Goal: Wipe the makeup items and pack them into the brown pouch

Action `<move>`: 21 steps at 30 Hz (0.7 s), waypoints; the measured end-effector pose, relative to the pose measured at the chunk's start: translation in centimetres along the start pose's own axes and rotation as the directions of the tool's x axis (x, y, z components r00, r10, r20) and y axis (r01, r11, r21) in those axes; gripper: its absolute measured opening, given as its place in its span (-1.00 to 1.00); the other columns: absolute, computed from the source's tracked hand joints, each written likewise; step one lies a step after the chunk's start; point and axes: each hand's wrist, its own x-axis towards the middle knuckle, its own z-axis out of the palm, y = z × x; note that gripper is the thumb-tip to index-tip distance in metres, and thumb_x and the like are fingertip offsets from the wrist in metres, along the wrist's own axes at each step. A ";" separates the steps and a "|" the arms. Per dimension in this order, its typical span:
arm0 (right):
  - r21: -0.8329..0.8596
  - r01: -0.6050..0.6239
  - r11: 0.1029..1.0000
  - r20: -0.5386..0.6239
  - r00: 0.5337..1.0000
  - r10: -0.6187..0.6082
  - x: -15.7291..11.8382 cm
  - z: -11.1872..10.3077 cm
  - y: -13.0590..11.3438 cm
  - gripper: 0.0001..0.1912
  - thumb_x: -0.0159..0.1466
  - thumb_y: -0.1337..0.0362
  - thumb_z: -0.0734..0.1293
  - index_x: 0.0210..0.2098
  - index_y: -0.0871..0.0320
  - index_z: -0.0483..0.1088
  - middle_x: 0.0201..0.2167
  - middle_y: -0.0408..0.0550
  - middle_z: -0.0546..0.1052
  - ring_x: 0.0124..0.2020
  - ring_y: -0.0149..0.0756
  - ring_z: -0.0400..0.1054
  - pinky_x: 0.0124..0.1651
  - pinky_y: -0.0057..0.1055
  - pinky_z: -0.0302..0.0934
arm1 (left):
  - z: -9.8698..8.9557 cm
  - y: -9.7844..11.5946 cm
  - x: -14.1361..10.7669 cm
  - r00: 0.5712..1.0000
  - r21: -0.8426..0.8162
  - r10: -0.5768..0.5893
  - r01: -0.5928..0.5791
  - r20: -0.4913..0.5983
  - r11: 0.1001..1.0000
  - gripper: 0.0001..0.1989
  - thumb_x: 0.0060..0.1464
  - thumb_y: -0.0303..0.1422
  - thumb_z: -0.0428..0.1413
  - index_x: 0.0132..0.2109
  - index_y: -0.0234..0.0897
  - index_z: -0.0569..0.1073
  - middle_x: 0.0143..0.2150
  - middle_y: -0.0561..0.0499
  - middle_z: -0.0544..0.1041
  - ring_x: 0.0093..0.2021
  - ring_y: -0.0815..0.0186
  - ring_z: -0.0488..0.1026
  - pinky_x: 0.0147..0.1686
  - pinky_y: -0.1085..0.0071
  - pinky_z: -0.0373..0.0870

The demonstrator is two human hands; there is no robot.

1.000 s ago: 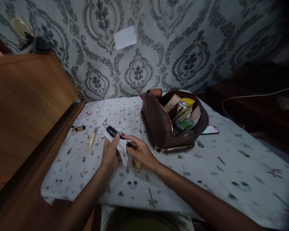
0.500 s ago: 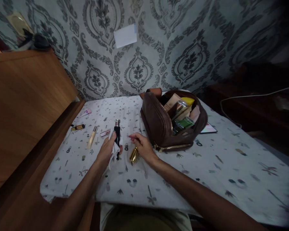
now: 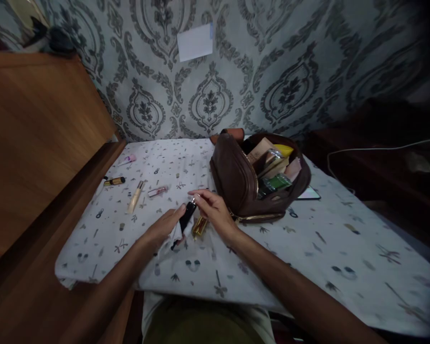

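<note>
Head view, lower centre: your left hand (image 3: 167, 222) clasps the black tube (image 3: 188, 216) with white cloth (image 3: 176, 232); your right hand (image 3: 215, 213) pinches its silvery tip (image 3: 193, 199). Bunched cloth could make it slip.

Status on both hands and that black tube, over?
Left hand grips black tube with white cloth. Right hand at tube's silver end. Gold item close by, held or lying unclear.

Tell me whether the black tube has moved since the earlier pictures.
Yes: the black tube has moved rightward in view, nearer the stationary brown bag.
</note>
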 end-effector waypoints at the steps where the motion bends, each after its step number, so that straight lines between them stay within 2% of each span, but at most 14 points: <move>1: 0.048 -0.038 0.998 0.017 0.999 0.037 0.0 0.1 0.0 -0.55 0.17 -0.16 0.42 -0.27 0.11 0.47 -0.57 -0.25 0.27 -0.58 -0.46 0.08 -0.52 -0.49 -0.03 | 0.1 0.2 0.0 0.999 0.007 0.033 -0.033 -0.024 0.999 -0.35 0.04 0.24 0.10 -0.64 -0.23 0.47 -0.75 -0.03 0.37 -0.75 0.34 0.20 -0.69 0.41 0.09; 3: 0.110 -0.080 0.991 0.026 0.997 0.078 -0.1 0.4 0.1 -0.53 0.10 -0.17 0.47 -0.34 0.11 0.43 -0.62 -0.30 0.21 -0.62 -0.49 0.02 -0.56 -0.51 -0.10 | 0.4 0.6 -0.2 0.981 0.018 0.155 -0.154 -0.113 0.988 -0.52 0.00 0.10 0.23 -0.52 -0.24 0.53 -0.62 -0.02 0.48 -0.64 0.29 0.31 -0.60 0.41 0.18; 5: 0.115 -0.072 0.991 0.017 0.997 0.070 -0.2 0.6 0.3 -0.50 0.04 -0.18 0.50 -0.41 0.11 0.37 -0.62 -0.30 0.24 -0.63 -0.49 0.05 -0.58 -0.51 -0.08 | 0.7 0.9 -0.4 0.933 0.054 0.301 -0.296 -0.196 0.954 -0.71 -0.13 -0.12 0.39 -0.36 -0.22 0.58 -0.54 0.03 0.52 -0.53 0.26 0.35 -0.52 0.43 0.21; 8: 0.101 -0.038 0.994 0.004 0.999 0.037 -0.5 0.9 0.4 -0.49 0.04 -0.17 0.50 -0.46 0.12 0.33 -0.63 -0.28 0.28 -0.62 -0.49 0.11 -0.57 -0.51 -0.03 | 1.2 1.0 -0.8 0.884 0.166 0.406 -0.375 -0.231 0.912 -0.55 -0.32 -0.37 0.47 -0.19 -0.19 0.58 -0.59 0.15 0.41 -0.54 0.25 0.27 -0.48 0.44 0.12; 10: 0.118 -0.036 0.992 -0.009 0.999 0.038 -0.6 0.8 0.2 -0.52 0.09 -0.16 0.48 -0.46 0.12 0.32 -0.66 -0.30 0.27 -0.63 -0.50 0.09 -0.56 -0.51 -0.03 | 1.4 0.9 -1.0 0.870 0.257 0.427 -0.366 -0.248 0.895 -0.50 -0.36 -0.42 0.48 -0.16 -0.18 0.56 -0.61 0.17 0.36 -0.55 0.24 0.23 -0.47 0.44 0.05; 14: 0.206 -0.029 0.978 -0.052 0.998 0.041 -0.4 0.5 0.0 -0.54 0.10 -0.13 0.48 -0.44 0.10 0.32 -0.67 -0.31 0.25 -0.65 -0.50 0.06 -0.57 -0.50 -0.04 | 0.7 0.5 -1.3 0.855 0.326 0.429 -0.333 -0.292 0.885 -0.60 -0.31 -0.43 0.46 -0.25 -0.15 0.56 -0.57 0.13 0.38 -0.52 0.22 0.25 -0.45 0.45 0.02; 16: 0.254 -0.012 0.967 -0.079 0.996 0.033 -0.2 0.5 0.0 -0.55 0.08 -0.12 0.49 -0.43 0.10 0.32 -0.65 -0.30 0.26 -0.63 -0.49 0.08 -0.56 -0.50 -0.02 | -0.2 0.4 -1.4 0.865 0.353 0.417 -0.311 -0.280 0.882 -0.65 -0.28 -0.42 0.45 -0.27 -0.14 0.57 -0.55 0.12 0.42 -0.51 0.23 0.27 -0.44 0.46 0.06; 19: 0.302 -0.002 0.953 -0.086 0.996 0.029 -0.2 0.6 0.2 -0.55 0.08 -0.11 0.49 -0.43 0.09 0.31 -0.62 -0.30 0.24 -0.61 -0.48 0.09 -0.55 -0.50 0.01 | -1.3 0.2 -1.4 0.900 0.395 0.386 -0.285 -0.203 0.873 -0.70 -0.18 -0.35 0.42 -0.23 -0.18 0.60 -0.45 0.08 0.54 -0.42 0.24 0.38 -0.37 0.48 0.20; 21: 0.317 -0.005 0.949 -0.073 0.997 0.030 -0.2 0.8 0.2 -0.55 0.08 -0.11 0.50 -0.42 0.10 0.32 -0.60 -0.29 0.25 -0.60 -0.48 0.10 -0.53 -0.50 0.03 | -1.7 0.0 -1.3 0.919 0.315 0.344 -0.275 -0.190 0.908 -0.69 -0.13 -0.25 0.40 -0.20 -0.24 0.60 -0.37 0.05 0.58 -0.36 0.24 0.44 -0.32 0.47 0.29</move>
